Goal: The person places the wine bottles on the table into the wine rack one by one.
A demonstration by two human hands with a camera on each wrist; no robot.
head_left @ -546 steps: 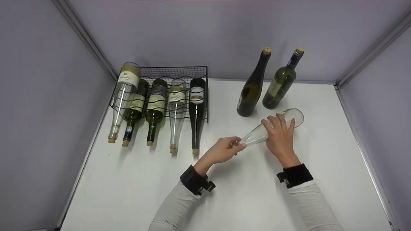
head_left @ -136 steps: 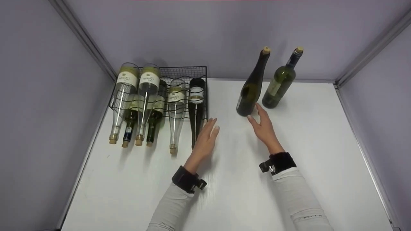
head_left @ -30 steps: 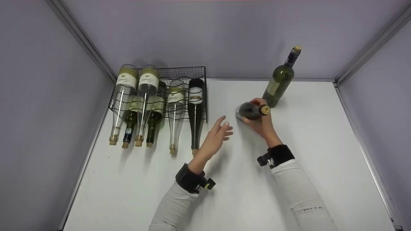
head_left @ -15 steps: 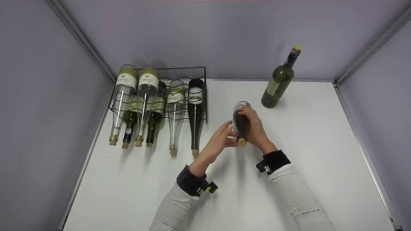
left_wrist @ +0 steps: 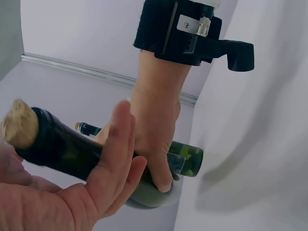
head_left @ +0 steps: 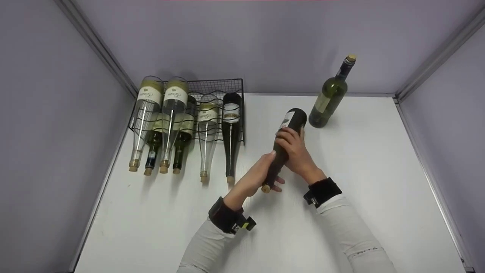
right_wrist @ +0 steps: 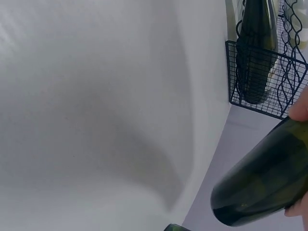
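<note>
A dark corked wine bottle (head_left: pixel 276 166) is held slanting above the white table, its neck pointing down and left toward the person. My right hand (head_left: pixel 297 151) grips it round the body, fingers across the top below the white label. At the neck is my left hand (head_left: pixel 259 174); its thumb lies along one side and its fingertips show beyond the other. In the left wrist view the left hand's fingers (left_wrist: pixel 113 163) look fairly straight against the bottle, the cork in front. The right wrist view shows the bottle's base (right_wrist: pixel 236 204) off the table.
A black wire rack (head_left: pixel 243 110) at the back left holds several lying bottles in two layers; two clear bottles (head_left: pixel 175 94) are on top, and a dark bottle (head_left: pixel 230 140) lies at its right end. A green wine bottle (head_left: pixel 330 94) stands at the back right. Walls enclose the table.
The right hand has lifted the dark bottle and tipped its neck toward the person; the left hand has come to the neck. Earlier, a second clear bottle went onto the rack's top layer.
</note>
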